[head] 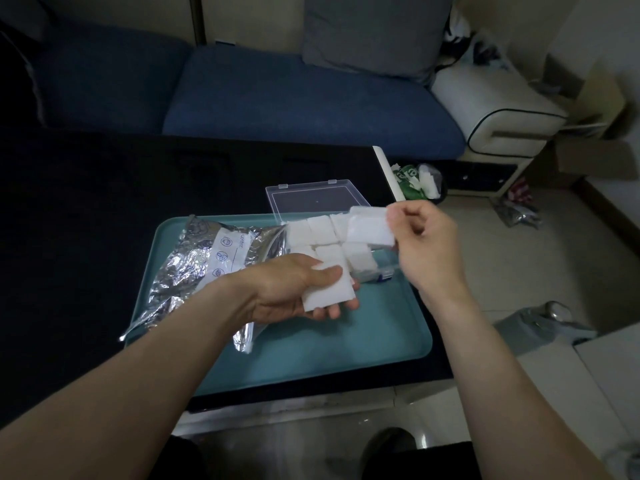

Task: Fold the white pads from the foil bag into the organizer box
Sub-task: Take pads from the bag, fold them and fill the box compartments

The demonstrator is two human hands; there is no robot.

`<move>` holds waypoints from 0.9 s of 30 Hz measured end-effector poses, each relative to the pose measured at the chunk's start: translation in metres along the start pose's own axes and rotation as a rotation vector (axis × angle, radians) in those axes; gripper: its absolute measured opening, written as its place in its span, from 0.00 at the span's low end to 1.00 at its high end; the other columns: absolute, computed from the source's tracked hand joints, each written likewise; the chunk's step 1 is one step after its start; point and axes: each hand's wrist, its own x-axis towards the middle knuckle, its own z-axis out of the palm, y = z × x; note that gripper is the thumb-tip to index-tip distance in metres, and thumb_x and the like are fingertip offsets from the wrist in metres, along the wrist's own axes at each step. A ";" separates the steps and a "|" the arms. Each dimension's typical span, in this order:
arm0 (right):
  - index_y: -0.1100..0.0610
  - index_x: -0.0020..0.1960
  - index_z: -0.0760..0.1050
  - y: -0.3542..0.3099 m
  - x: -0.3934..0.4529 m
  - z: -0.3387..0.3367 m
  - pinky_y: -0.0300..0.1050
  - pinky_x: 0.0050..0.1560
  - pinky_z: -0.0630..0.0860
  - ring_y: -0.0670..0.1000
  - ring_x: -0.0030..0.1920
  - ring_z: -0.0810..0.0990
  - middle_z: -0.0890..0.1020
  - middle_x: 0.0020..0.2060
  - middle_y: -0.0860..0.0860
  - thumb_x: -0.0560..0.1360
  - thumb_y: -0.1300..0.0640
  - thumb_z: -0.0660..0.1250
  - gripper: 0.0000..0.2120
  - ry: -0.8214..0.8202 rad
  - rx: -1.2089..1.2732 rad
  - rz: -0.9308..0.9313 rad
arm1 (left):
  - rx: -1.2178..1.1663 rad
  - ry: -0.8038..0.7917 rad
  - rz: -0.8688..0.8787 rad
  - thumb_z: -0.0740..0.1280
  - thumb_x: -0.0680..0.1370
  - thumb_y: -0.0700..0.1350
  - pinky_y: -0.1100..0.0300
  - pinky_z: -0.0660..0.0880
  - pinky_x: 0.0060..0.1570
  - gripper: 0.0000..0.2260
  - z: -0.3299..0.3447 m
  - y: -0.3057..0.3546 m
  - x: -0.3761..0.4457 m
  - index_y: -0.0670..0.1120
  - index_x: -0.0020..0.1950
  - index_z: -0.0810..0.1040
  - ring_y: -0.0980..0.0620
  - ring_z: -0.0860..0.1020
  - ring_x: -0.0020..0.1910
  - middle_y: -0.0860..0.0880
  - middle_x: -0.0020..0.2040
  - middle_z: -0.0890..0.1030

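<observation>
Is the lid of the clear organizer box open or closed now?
Open. The organizer box shows its folded white pads uncovered, and its clear lid lies flat behind it on the table.

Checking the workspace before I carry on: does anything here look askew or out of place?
The crumpled foil bag hangs over the left rim of the teal tray. Folded pads in the organizer box sit unevenly, some tilted. Nothing is spilled.

Folded white pads [320, 233] fill clear organizer box [311, 199]; crumpled foil bag [194, 268] left.
</observation>
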 end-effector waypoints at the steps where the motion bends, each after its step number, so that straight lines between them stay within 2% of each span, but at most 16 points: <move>1: 0.52 0.49 0.80 0.000 0.002 -0.004 0.46 0.42 0.80 0.45 0.39 0.81 0.85 0.40 0.47 0.81 0.56 0.67 0.04 -0.009 0.072 0.021 | -0.032 0.035 0.031 0.58 0.84 0.43 0.63 0.72 0.26 0.14 0.000 0.001 0.001 0.33 0.60 0.74 0.49 0.78 0.32 0.36 0.46 0.82; 4: 0.52 0.48 0.80 0.000 0.001 -0.009 0.46 0.39 0.78 0.49 0.38 0.80 0.85 0.38 0.48 0.80 0.56 0.68 0.03 -0.293 0.084 0.022 | -0.170 0.100 0.094 0.55 0.85 0.45 0.62 0.71 0.25 0.16 0.002 0.004 0.005 0.35 0.65 0.71 0.47 0.78 0.32 0.33 0.47 0.81; 6: 0.52 0.48 0.81 0.001 -0.004 -0.004 0.47 0.41 0.78 0.48 0.38 0.82 0.86 0.39 0.50 0.79 0.56 0.69 0.03 -0.444 0.014 -0.017 | -0.221 0.050 0.070 0.51 0.85 0.51 0.60 0.72 0.28 0.20 0.005 0.007 0.004 0.39 0.67 0.71 0.45 0.79 0.34 0.33 0.49 0.80; 9: 0.55 0.48 0.81 0.001 -0.012 0.009 0.36 0.37 0.76 0.43 0.37 0.81 0.84 0.40 0.51 0.79 0.57 0.69 0.03 -0.426 -0.065 -0.043 | -0.207 -0.066 0.045 0.48 0.84 0.57 0.58 0.77 0.35 0.26 0.010 0.010 0.002 0.40 0.67 0.74 0.43 0.80 0.38 0.36 0.48 0.80; 11: 0.55 0.53 0.82 -0.001 -0.015 0.016 0.30 0.39 0.73 0.42 0.41 0.79 0.81 0.47 0.50 0.81 0.57 0.66 0.06 -0.326 -0.223 -0.106 | -0.256 -0.040 0.059 0.50 0.85 0.54 0.58 0.78 0.35 0.24 0.014 0.010 0.004 0.38 0.68 0.72 0.44 0.79 0.37 0.37 0.46 0.78; 13: 0.51 0.65 0.77 -0.004 -0.014 0.016 0.28 0.47 0.70 0.40 0.50 0.76 0.77 0.56 0.48 0.80 0.57 0.62 0.15 -0.326 -0.273 -0.102 | -0.296 0.055 0.091 0.53 0.85 0.48 0.58 0.77 0.33 0.19 0.015 0.007 0.008 0.36 0.70 0.67 0.46 0.78 0.34 0.39 0.44 0.75; 14: 0.48 0.70 0.72 -0.006 -0.014 0.015 0.29 0.50 0.69 0.40 0.57 0.75 0.74 0.61 0.46 0.76 0.57 0.63 0.22 -0.416 -0.233 -0.033 | -0.290 0.093 0.106 0.55 0.85 0.46 0.58 0.76 0.33 0.17 0.014 0.006 0.010 0.37 0.70 0.66 0.47 0.77 0.34 0.39 0.44 0.74; 16: 0.44 0.78 0.59 -0.007 -0.016 0.012 0.27 0.53 0.70 0.39 0.66 0.71 0.69 0.69 0.41 0.75 0.56 0.70 0.36 -0.641 -0.231 0.044 | -0.247 0.079 0.124 0.60 0.82 0.44 0.56 0.76 0.41 0.15 0.013 0.005 0.013 0.39 0.66 0.67 0.48 0.77 0.37 0.38 0.47 0.71; 18: 0.43 0.80 0.53 -0.005 -0.020 0.012 0.22 0.53 0.70 0.38 0.63 0.74 0.68 0.70 0.41 0.71 0.54 0.78 0.46 -0.734 -0.308 -0.004 | -0.206 0.019 0.109 0.65 0.76 0.44 0.54 0.74 0.48 0.16 0.012 0.006 0.012 0.41 0.61 0.69 0.49 0.76 0.41 0.39 0.46 0.69; 19: 0.43 0.80 0.55 -0.005 -0.021 0.014 0.24 0.54 0.72 0.39 0.60 0.77 0.70 0.69 0.42 0.70 0.54 0.79 0.48 -0.709 -0.306 -0.025 | -0.174 0.002 0.083 0.66 0.73 0.44 0.55 0.74 0.47 0.15 0.013 0.006 0.011 0.41 0.58 0.71 0.49 0.75 0.41 0.40 0.44 0.72; 22: 0.43 0.75 0.64 -0.004 -0.019 0.014 0.43 0.54 0.81 0.44 0.52 0.82 0.77 0.61 0.43 0.68 0.60 0.78 0.42 -0.577 -0.290 -0.099 | -0.086 -0.065 -0.035 0.68 0.72 0.44 0.56 0.76 0.45 0.10 0.013 0.004 0.008 0.40 0.49 0.76 0.49 0.78 0.37 0.46 0.40 0.79; 23: 0.42 0.75 0.64 -0.004 -0.018 0.012 0.44 0.51 0.81 0.44 0.49 0.83 0.78 0.58 0.42 0.67 0.61 0.77 0.41 -0.578 -0.309 -0.115 | -0.089 -0.077 -0.060 0.68 0.71 0.43 0.56 0.75 0.47 0.08 0.014 0.004 0.008 0.41 0.47 0.79 0.49 0.79 0.37 0.46 0.39 0.80; 25: 0.40 0.76 0.61 -0.007 -0.020 0.009 0.38 0.47 0.79 0.39 0.45 0.81 0.76 0.56 0.39 0.68 0.61 0.76 0.43 -0.652 -0.324 -0.119 | -0.135 -0.065 -0.042 0.69 0.70 0.42 0.54 0.75 0.49 0.06 0.016 0.003 0.009 0.43 0.46 0.81 0.48 0.79 0.40 0.45 0.42 0.81; 27: 0.36 0.77 0.56 -0.006 -0.023 0.011 0.40 0.56 0.78 0.39 0.54 0.79 0.74 0.64 0.41 0.66 0.56 0.80 0.48 -0.727 -0.328 -0.100 | -0.226 0.013 0.026 0.69 0.72 0.39 0.54 0.76 0.47 0.09 0.020 0.002 0.013 0.43 0.51 0.80 0.48 0.78 0.42 0.43 0.45 0.80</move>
